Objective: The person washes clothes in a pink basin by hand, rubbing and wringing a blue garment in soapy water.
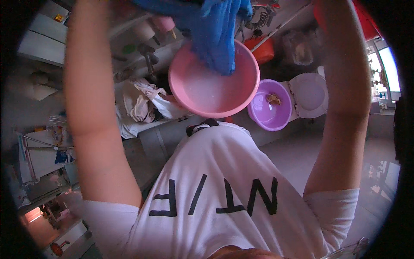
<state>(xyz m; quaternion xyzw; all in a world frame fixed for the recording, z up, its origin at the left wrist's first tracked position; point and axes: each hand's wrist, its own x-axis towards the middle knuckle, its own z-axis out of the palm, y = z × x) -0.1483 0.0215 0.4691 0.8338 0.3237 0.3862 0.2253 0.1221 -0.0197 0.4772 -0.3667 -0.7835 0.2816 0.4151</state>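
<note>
A wet-looking blue cloth (pixel 215 36) hangs down from the upper edge of the view over a large pink basin (pixel 176 93). Its lower end is bunched and narrow, above or at the cloudy, whitish liquid (pixel 211 93) in the basin; I cannot tell whether it touches. Both my forearms reach up and run out of the picture at the top, the left one left of the cloth and the right one well to its right. My hands are outside the view, so their grip on the cloth does not show.
A purple basin (pixel 269 123) with a small brown item (pixel 273 99) stands right of the pink one, beside a toilet with its lid down (pixel 308 93). Pale crumpled clothes (pixel 139 103) lie on a ledge at left. An orange-red container (pixel 262 51) stands behind.
</note>
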